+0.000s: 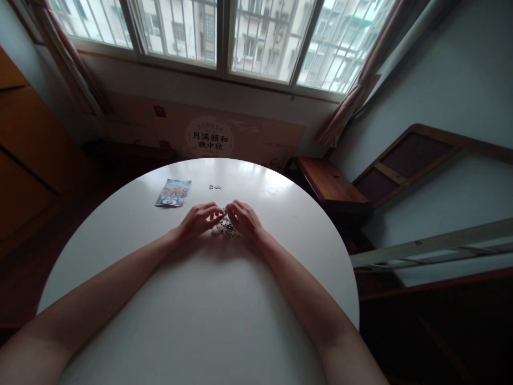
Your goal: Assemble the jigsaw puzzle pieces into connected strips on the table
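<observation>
A small heap of puzzle pieces (226, 230), mixed dark, pale and teal, lies on the white round table (192, 310). Over the heap's left side is my left hand (200, 218), fingers curled and tips drawn together. From the right, my right hand (243, 217) meets it, also with bent, pinching fingers. The two sets of fingertips nearly touch above the heap. Whatever sits between them is too small and too covered to make out. Just beyond the hands, a few joined or touching pieces (215, 187) rest apart from the heap.
To the left on the tabletop lies a colourful printed packet (173, 193). A wooden bench (326, 179) stands past the table's right edge, near a leaning wooden frame (404, 155). Barred windows (224, 37) and a poster (208, 131) are at the far wall.
</observation>
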Action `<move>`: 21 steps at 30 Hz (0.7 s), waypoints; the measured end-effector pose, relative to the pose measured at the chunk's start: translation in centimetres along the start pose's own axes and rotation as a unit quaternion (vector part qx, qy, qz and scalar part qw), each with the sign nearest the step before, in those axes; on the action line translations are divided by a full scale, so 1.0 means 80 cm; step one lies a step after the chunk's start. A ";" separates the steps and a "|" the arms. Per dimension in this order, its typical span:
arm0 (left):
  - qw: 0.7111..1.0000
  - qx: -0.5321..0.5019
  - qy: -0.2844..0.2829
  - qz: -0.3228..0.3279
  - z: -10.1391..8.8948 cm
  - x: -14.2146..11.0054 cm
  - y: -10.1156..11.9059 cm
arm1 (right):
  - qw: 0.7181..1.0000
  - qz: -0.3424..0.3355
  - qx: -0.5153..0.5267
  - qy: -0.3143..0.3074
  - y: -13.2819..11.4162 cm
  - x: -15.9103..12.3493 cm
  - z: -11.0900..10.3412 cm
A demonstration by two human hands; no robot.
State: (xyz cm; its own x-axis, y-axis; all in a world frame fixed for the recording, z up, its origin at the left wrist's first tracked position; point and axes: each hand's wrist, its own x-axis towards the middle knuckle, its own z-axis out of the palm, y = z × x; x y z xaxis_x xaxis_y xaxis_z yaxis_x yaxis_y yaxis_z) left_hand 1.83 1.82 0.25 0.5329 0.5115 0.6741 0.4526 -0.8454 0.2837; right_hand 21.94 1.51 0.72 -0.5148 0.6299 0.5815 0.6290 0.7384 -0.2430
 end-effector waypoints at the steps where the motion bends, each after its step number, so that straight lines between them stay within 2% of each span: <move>1: 1.000 0.006 0.001 0.008 0.000 0.000 0.001 | 1.000 0.002 0.002 0.001 0.000 0.000 0.000; 12: 0.999 0.040 0.000 0.037 0.000 0.000 0.001 | 1.000 0.007 0.020 0.000 0.000 0.000 0.000; 21: 0.998 0.040 -0.006 0.038 0.000 -0.001 0.000 | 1.000 0.009 0.023 -0.007 0.001 0.000 0.001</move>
State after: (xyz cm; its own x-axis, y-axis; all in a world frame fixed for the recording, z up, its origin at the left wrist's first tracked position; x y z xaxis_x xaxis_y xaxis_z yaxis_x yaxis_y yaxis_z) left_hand 1.80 1.77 0.15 0.5756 0.4486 0.6836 0.4666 -0.8668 0.1759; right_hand 21.93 1.58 0.59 -0.5123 0.6466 0.5653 0.6113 0.7368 -0.2887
